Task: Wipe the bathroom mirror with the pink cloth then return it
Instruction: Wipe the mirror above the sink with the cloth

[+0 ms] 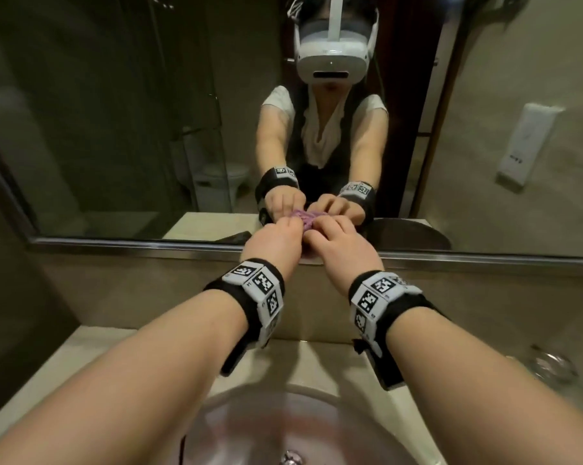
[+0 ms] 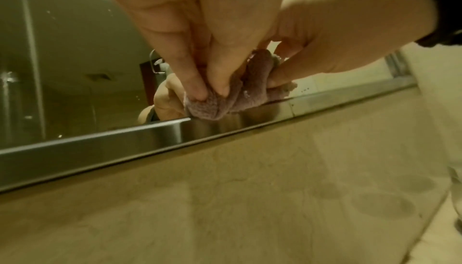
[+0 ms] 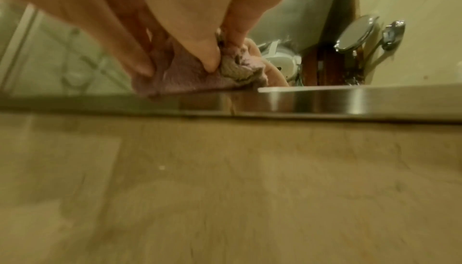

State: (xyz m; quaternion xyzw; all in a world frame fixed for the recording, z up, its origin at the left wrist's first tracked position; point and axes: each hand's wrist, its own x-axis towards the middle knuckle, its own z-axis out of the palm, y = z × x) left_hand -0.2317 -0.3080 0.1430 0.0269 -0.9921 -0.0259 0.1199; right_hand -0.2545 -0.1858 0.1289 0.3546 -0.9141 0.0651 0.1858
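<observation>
The small pink knitted cloth [image 1: 306, 220] is bunched into a crumpled wad and held against the bottom strip of the large wall-mounted bathroom mirror [image 1: 122, 129], just above its brushed-metal lower frame [image 1: 132, 245]. In the left wrist view the cloth [image 2: 232, 94] sits with its lower fold touching the glass where the frame begins, and the right wrist view shows the same wad [image 3: 190, 76] pressed down along the edge of the frame, with a paler, frayed patch on its right side. Both hands are together on it: the left hand [image 1: 272, 241] pinches the left part of the cloth between its thumb and fingertips [image 2: 197, 86], and the right hand [image 1: 342, 245] grips the right part, its fingers [image 3: 207, 59] curled down into the fabric. The two hands nearly touch each other over the cloth. Each wrist carries a black band [image 1: 250, 293] set with white blocks printed with black square markers. Below the frame runs a beige stone backsplash [image 2: 250, 189], and beneath the forearms lies a round metal sink basin [image 1: 283, 427] set in a pale counter [image 1: 92, 344]. The glass reflects the person wearing a white headset [image 1: 332, 48], a toilet [image 1: 216, 182] behind a glass partition, and the hands meeting their own image.
</observation>
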